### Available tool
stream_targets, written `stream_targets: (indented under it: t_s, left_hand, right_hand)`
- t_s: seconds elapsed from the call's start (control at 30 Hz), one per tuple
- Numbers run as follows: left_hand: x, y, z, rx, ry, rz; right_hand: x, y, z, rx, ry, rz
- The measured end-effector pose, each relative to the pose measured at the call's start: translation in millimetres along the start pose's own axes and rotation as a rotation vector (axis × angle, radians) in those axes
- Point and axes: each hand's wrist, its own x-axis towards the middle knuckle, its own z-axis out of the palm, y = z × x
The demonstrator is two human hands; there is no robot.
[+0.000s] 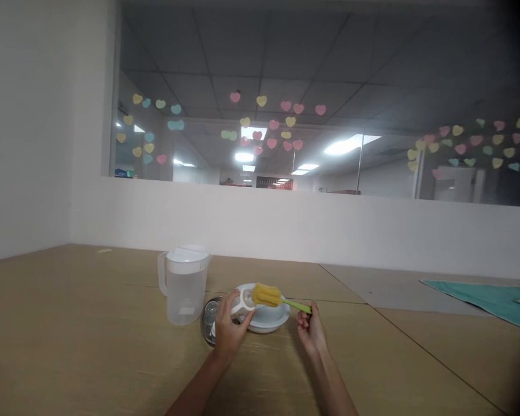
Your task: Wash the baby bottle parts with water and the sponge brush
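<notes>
Bare forearms come in from the bottom edge, leading to a left hand wrapped around a small, smooth white cup and a right hand with its fingers clamped on the lime-green stick handle of a yellow sponge brush. Both things are held up over a round, glossy white basin with a broad lip, the cup tipped sideways and the brush's ribbed, soft-looking head right at it; whether they touch is hard to tell. By my judgement, the step in hand is bringing sponge and cup together, and the next move calls for a steady left grip with the handle lined up to the cup's opening. Left of the basin sits a shiny, metallic-looking rounded tray bearing a clear, rounded vessel. Beyond it stands a tall, frosted plastic pitcher, lidded and loop-handled, on the tan, faintly grained bench.
</notes>
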Motion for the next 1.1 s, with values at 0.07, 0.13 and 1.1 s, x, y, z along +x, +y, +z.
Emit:
stream_targets:
  t_s: [0.07, 0.13, 1.1]
  left_hand:
    - [0.4, -7.1, -0.1, 0.04, -0.002, 0.04]
    - [1.5, -13.9, -1.7, 0.087, -0.013, 0.109]
    - [9.6, -23.4, -17.1, 0.237, -0.162, 0.527]
  right_hand:
    - [-2.5, 0.9, 1.8, -0.022, 0.014, -0.027]
    - [-3.8, 1.0, 2.3, -0.047, 0.041, -0.066]
    - [-10.2, -1.1, 6.8, -0.195, 0.019, -0.265]
